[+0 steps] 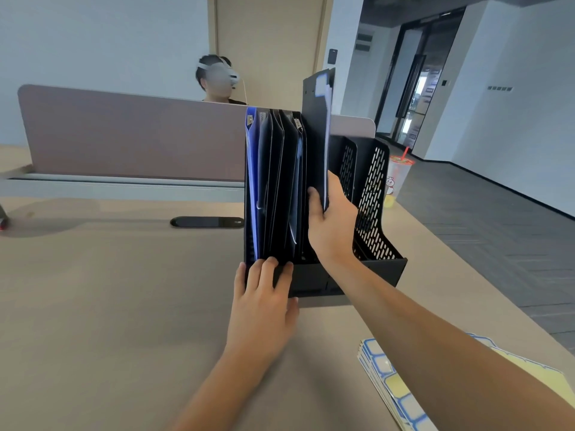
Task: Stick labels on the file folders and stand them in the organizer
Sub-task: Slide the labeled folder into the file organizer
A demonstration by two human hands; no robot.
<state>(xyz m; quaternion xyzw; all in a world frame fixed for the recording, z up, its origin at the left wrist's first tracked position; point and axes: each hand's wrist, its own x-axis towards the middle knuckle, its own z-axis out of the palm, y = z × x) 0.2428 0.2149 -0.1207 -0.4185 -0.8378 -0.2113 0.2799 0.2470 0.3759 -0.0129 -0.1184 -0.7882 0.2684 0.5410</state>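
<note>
Above the black organizer (376,231) on the desk (109,306), the right hand (331,222) grips a dark labelled folder (315,132) by its lower edge, upright; the left hand (264,300) rests open against the organizer's front, touching the standing folders (273,181).

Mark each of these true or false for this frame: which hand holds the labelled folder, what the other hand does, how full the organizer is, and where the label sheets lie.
1. The right hand grips the dark folder with a blue-bordered label, raised above the others. True.
2. The left hand is peeling a label. False: it rests at the front of the black perforated plastic organizer, at the standing folders' lower edges.
3. All organizer compartments are full. False: the standing blue and dark folders fill the left part; the right compartments look empty.
4. The stack of blue-bordered label sheets lies on the beige desk, near the right forearm. True.
</note>
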